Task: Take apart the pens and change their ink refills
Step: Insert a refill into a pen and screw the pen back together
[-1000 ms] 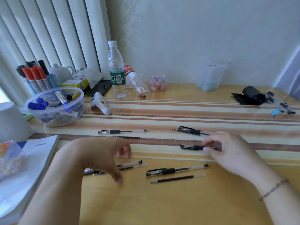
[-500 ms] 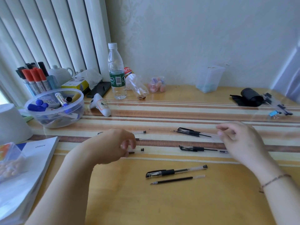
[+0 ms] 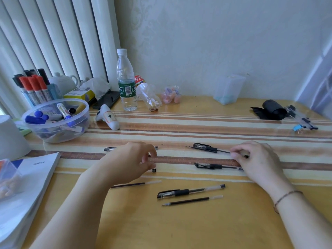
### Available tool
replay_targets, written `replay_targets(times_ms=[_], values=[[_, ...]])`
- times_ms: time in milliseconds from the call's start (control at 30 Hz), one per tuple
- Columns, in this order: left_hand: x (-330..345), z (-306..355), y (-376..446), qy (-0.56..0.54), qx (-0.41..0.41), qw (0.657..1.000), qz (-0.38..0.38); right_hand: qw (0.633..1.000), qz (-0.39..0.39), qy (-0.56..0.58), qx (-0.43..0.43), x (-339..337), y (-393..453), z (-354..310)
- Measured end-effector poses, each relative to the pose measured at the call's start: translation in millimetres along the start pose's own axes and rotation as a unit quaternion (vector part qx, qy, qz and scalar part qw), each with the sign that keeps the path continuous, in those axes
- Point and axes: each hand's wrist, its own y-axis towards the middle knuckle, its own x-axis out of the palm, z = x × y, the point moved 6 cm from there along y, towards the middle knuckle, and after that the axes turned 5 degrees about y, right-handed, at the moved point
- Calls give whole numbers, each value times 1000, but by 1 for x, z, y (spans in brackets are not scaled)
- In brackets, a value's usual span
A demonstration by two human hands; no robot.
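Black-capped clear gel pens lie scattered on the yellow wooden table [image 3: 179, 227], all with their long axes running roughly left to right. The nearest capped pen [image 3: 190, 191] has its cap to the left and its end plug to the right, tilted slightly up to the right; just in front of it a bare dark ink refill [image 3: 192, 200] lies parallel, tip to the left. The right hand [image 3: 258, 159] pinches a clear barrel [image 3: 243, 155] at its right end, beside a capped front section [image 3: 206, 148] and a second one [image 3: 215, 166] nearer. The left hand [image 3: 133, 162], fingers curled, covers another pen; whether it grips it I cannot tell. A second refill [image 3: 136, 184] lies under that wrist. Farther off stand a clear bowl of markers [image 3: 55, 121] and a plastic water bottle [image 3: 126, 81].
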Motion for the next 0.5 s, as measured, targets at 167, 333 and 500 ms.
replay_targets(times_ms=[167,333,500], values=[[4,1,1,8,0,1000,-9,1000,-7,11,8,-1,-2,-2],[5,1,2,9,-1,1000,-10,999,-12,51,-13,-4,-2,-6],[5,0,2,8,-1,1000,-8,996,-52,59,-31,1,-3,-12]])
